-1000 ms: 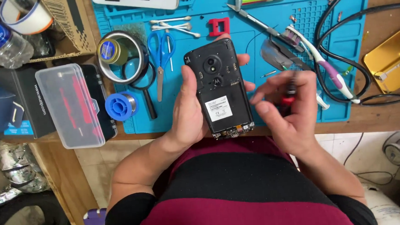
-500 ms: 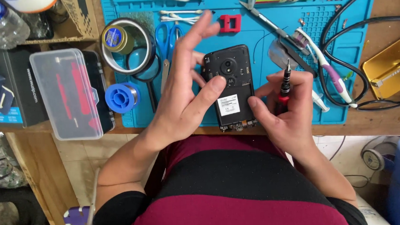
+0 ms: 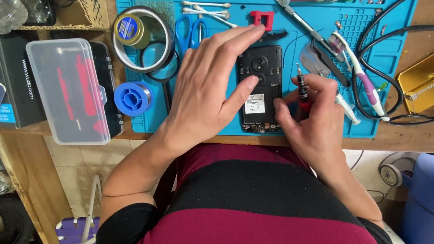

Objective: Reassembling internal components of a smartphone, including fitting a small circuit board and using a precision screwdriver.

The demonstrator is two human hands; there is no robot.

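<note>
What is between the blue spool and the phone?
In the head view, the left hand lies across that stretch, between the blue spool and the opened black phone; a black loop also sits there on the blue mat.

Shirt [image 3: 261,204]: broad horizontal stripes, maroon and black. Black sleeves end at the upper arm. Forearms, left hand [image 3: 203,95], right hand [image 3: 313,124] bare.

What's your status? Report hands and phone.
Left hand flat on opened phone, pinning it to blue mat. Right hand grips small screwdriver beside phone's edge. Nothing obstructing.
</note>
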